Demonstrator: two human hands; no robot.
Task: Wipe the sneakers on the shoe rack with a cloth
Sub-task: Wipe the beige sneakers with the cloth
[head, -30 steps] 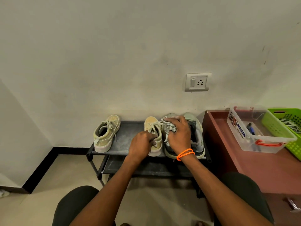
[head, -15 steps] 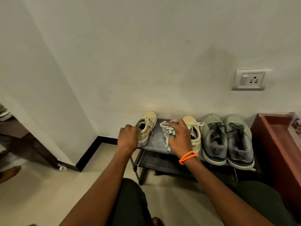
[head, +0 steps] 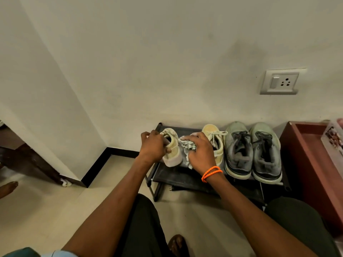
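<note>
The pale sneaker [head: 171, 151] sat at the shoe rack's [head: 187, 178] left end, gripped at its collar by the left hand's [head: 152, 146] curled fingers. The right hand [head: 201, 154], fingers curled, clutched the cloth [head: 186, 147] just beside it. Its mate [head: 213, 141] and two grey sneakers [head: 252, 151] lined the rack's right side, against the wall [head: 167, 62].

no legible text, brand, number or sign on any item; print on the clear container [head: 333, 134] is unreadable.
</note>
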